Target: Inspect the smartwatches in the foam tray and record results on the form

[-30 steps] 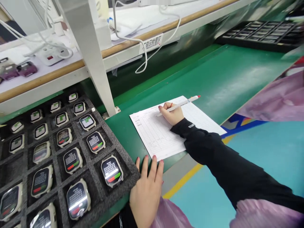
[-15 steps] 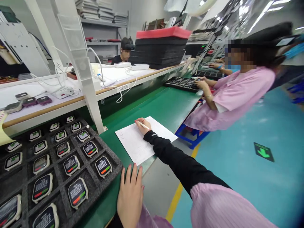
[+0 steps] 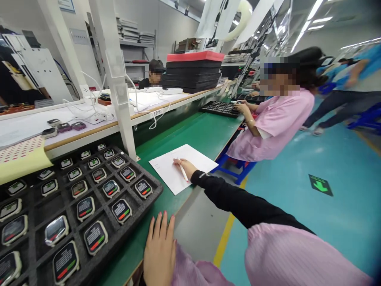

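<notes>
Sheet — matt, smooth paper

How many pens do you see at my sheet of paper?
1: the pen in your right hand, over the paper. I see no other there, though your hand could hide one.

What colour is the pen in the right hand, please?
The pen is mostly white, clearest in the head view.

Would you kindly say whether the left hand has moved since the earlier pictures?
Yes: judged against the dark tray, the left hand has drawn back toward the camera, away from the paper.
</notes>
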A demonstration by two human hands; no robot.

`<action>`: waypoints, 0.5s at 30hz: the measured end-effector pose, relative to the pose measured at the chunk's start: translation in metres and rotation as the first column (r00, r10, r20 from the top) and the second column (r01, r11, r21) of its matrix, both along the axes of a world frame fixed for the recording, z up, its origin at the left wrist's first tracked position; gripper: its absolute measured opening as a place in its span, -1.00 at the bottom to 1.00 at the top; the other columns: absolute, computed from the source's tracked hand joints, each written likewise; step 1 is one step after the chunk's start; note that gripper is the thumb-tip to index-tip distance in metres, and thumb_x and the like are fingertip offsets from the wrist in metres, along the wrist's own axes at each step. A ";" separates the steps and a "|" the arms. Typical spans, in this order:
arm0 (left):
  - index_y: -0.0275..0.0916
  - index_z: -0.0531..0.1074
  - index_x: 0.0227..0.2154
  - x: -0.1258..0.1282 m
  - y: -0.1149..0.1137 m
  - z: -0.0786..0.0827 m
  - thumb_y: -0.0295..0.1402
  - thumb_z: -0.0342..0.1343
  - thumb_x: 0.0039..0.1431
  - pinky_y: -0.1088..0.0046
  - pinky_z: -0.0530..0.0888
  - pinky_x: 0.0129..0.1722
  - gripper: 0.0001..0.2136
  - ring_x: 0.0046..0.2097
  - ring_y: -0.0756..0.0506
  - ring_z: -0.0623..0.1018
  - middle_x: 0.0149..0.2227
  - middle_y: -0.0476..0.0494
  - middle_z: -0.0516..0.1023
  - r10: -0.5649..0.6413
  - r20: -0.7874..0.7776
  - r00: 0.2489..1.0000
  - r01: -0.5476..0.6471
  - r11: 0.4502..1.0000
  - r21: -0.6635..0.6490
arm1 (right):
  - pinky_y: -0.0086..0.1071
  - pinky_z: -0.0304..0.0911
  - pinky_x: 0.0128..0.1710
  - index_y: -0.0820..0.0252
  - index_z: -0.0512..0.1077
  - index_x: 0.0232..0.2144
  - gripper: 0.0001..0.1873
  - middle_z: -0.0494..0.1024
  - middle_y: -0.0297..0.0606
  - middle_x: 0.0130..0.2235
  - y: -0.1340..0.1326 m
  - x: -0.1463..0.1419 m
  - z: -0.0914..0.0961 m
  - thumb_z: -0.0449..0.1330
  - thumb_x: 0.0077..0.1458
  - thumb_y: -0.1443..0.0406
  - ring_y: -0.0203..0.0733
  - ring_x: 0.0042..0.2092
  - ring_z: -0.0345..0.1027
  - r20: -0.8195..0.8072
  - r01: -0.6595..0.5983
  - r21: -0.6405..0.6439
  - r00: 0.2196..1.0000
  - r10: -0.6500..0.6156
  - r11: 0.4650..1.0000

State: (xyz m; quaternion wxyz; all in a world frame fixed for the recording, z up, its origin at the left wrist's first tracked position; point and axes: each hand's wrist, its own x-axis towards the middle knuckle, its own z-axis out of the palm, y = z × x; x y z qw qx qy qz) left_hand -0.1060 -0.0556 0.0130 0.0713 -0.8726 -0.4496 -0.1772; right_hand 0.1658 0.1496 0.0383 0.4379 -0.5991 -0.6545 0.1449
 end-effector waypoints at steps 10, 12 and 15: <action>-0.02 0.36 0.14 -0.041 -0.010 0.006 -0.11 -0.02 0.33 0.14 0.42 0.27 -0.62 0.33 -0.10 0.28 0.34 0.11 0.21 -0.152 0.178 0.972 0.177 0.975 -0.132 | 0.11 0.13 0.18 0.23 0.42 -0.20 -0.59 0.50 0.16 -0.09 -0.062 0.050 -0.023 0.27 -0.12 0.15 0.33 0.11 0.29 0.086 0.528 -0.082 0.849 -0.522 0.845; -0.02 0.36 0.14 -0.051 -0.010 0.008 -0.10 -0.02 0.32 0.15 0.41 0.28 -0.62 0.33 -0.09 0.27 0.35 0.12 0.20 -0.177 0.168 0.970 0.201 0.969 -0.141 | 0.10 0.26 0.08 0.34 0.42 -0.08 -0.44 0.50 0.23 -0.11 -0.063 0.062 -0.025 0.29 -0.09 0.10 0.38 0.06 0.36 0.133 0.693 -0.199 0.719 -0.682 0.693; 0.00 0.35 0.15 -0.064 -0.008 0.005 -0.13 0.02 0.29 0.19 0.41 0.27 -0.61 0.33 -0.08 0.27 0.36 0.13 0.18 -0.215 0.141 0.966 0.231 0.967 -0.106 | 0.04 0.43 -0.25 0.32 0.48 -0.10 -0.48 0.55 0.14 -0.30 -0.057 0.065 -0.023 0.23 0.08 0.00 0.29 -0.22 0.50 0.131 0.673 -0.300 0.731 -0.670 0.676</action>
